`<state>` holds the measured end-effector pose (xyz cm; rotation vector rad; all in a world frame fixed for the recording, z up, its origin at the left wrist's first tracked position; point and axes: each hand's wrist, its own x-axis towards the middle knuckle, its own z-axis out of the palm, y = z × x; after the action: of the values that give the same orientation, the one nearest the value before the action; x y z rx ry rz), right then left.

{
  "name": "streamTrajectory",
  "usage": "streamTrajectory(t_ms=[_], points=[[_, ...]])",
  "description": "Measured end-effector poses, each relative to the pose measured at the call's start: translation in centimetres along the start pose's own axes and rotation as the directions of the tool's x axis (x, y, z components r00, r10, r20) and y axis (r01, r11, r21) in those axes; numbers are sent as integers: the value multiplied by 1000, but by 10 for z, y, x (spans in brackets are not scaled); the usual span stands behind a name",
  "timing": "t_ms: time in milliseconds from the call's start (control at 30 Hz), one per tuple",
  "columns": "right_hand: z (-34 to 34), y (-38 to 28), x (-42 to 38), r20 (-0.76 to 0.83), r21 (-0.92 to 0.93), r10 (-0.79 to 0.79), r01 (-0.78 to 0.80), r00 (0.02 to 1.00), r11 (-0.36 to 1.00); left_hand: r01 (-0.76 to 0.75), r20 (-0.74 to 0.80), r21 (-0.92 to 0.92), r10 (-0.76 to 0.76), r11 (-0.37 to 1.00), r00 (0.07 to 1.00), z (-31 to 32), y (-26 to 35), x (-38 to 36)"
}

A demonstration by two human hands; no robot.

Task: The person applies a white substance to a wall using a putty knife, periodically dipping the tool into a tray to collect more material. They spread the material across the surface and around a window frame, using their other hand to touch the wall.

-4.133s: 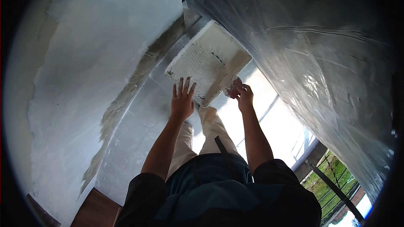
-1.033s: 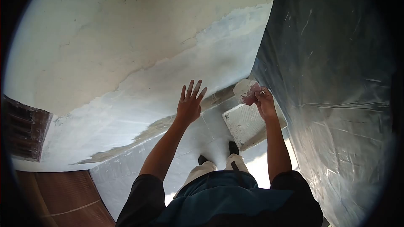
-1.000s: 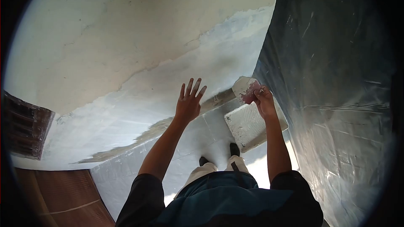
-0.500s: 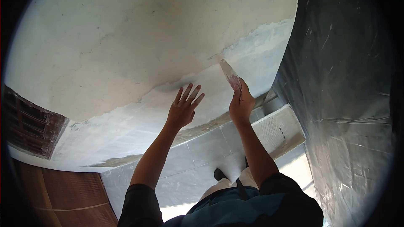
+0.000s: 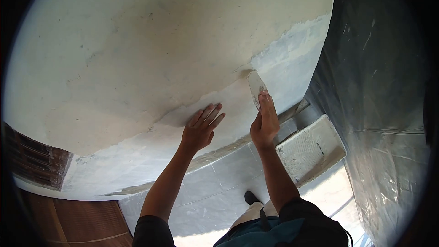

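Observation:
My right hand (image 5: 264, 126) grips a putty knife (image 5: 255, 87) whose white-coated blade lies against the wall (image 5: 151, 55), at the edge between the bare beige area and the fresh white filler. My left hand (image 5: 200, 130) rests flat on the wall to the left of the blade, fingers spread and holding nothing. A white, filler-smeared tray (image 5: 311, 151) sits on the floor below and to the right of my right hand.
Clear plastic sheeting (image 5: 388, 110) hangs down the right side. The floor (image 5: 219, 178) is covered with pale sheets. A reddish-brown door or panel (image 5: 68, 219) shows at the lower left. My shoe (image 5: 251, 198) stands near the tray.
My right hand lifted the loaded putty knife from the tray up to the wall. My left hand moved in and settled flat on the wall. The view tilted upward.

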<state>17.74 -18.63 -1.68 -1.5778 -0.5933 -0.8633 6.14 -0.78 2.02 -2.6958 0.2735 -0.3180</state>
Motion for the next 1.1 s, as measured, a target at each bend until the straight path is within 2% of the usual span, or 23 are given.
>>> streamTrajectory(t_ms=[200, 433, 667, 767, 833, 867, 933, 1000, 1067, 1100], points=[[43, 6, -17, -28, -69, -94, 92, 995, 993, -30, -62, 45, 32, 999, 998, 10, -2, -2], [74, 20, -31, -113, -223, -135, 107, 984, 969, -62, -134, 20, 64, 998, 989, 18, -5, -4], [76, 26, -61, -72, -311, -73, 48, 995, 949, -49, -154, -8, 47, 999, 987, 19, -3, -3], [47, 18, -74, 14, -340, -40, 42, 999, 939, -6, -140, -63, -2, 998, 990, 14, 1, -2], [12, 8, -74, 127, -346, 6, 39, 992, 938, 49, -155, -106, -65, 993, 986, 11, 4, 0], [-2, 6, -66, 143, -348, -25, 74, 989, 934, 60, -147, -87, -72, 994, 986, 13, 5, -1], [-31, 0, -42, 145, -91, 36, -23, 989, 996, 101, -158, -91, -115, 991, 981, 17, 11, -3], [-52, -1, 9, 209, -69, -29, 44, 977, 997, 142, -180, -36, -147, 989, 973, 21, 18, 0], [-64, 1, 65, 405, 31, -96, 92, 909, 995, 214, -172, -91, -227, 973, 959, 20, 28, 3], [-68, -3, 94, 449, 47, -166, 162, 878, 986, 245, -136, -100, -257, 964, 957, 20, 34, 4]])
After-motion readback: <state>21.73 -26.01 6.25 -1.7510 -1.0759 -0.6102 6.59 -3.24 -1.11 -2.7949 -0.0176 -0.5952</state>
